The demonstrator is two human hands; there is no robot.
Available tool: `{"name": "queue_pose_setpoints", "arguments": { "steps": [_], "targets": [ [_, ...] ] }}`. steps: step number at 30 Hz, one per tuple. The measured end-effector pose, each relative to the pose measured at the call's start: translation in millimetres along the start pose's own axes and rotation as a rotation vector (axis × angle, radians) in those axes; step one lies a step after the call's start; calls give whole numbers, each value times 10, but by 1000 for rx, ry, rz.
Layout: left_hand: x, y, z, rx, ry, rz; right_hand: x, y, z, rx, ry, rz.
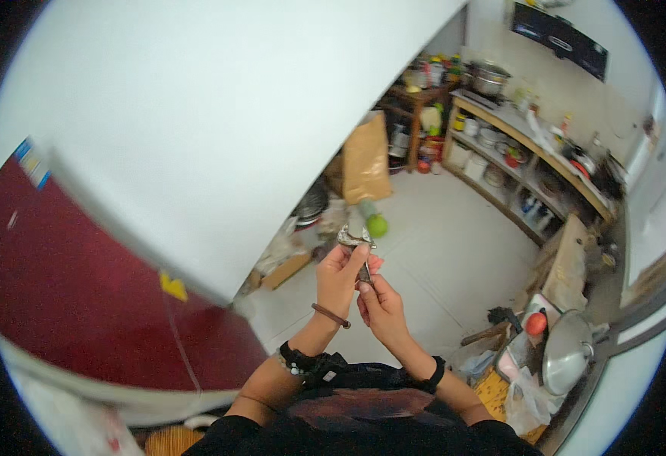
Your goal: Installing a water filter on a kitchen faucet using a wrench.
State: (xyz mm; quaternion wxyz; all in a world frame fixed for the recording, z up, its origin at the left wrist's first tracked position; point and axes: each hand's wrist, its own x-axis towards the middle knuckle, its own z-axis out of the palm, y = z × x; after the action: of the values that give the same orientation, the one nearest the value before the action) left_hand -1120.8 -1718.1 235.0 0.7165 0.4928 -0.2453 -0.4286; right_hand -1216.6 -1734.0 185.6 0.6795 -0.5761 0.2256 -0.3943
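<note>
An adjustable wrench (pixel 356 239) is held up in front of me, its metal jaws pointing away from my body. My left hand (pixel 338 275) is closed round it just below the jaws, the thumb lying along the tool. Lower down, my right hand (pixel 383 305) pinches the end of the handle between thumb and fingers. Part of the handle is hidden by the fingers. Nothing visible sits between the jaws.
A white wall corner and a dark red surface (pixel 112 281) fill the left. Ahead stand a brown paper bag (pixel 365 158) and a green round thing (pixel 377 225) on the pale tiled floor (pixel 431 251). Right are a kitchen counter (pixel 526 140) with shelves and a metal lid (pixel 567 353).
</note>
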Motion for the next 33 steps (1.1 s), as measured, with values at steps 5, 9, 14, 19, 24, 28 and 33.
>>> {"name": "queue_pose_setpoints", "arguments": {
  "steps": [5,9,14,19,24,28,33],
  "targets": [
    [1072,-339,735,25,-276,-54,746,-27,-776,22,259,49],
    [1942,-685,1273,22,-473,-207,1330,224,-1426,-137,511,-10],
    [3026,-971,1955,-29,-628,-300,2168,43,-2088,-312,728,-55],
    [3551,-1275,2772,-44,-852,-432,2544,-33,-2745,-289,946,7],
    [3985,-1626,3453,-65,-988,-590,2856,-187,-3373,-388,1125,-11],
    [4382,-2032,4051,3,-993,-530,3187,-167,-4116,-340,1137,-50],
    [4854,-2410,5078,56,-959,-437,3557,-426,-5322,-254,1055,-25]
  ]
}}
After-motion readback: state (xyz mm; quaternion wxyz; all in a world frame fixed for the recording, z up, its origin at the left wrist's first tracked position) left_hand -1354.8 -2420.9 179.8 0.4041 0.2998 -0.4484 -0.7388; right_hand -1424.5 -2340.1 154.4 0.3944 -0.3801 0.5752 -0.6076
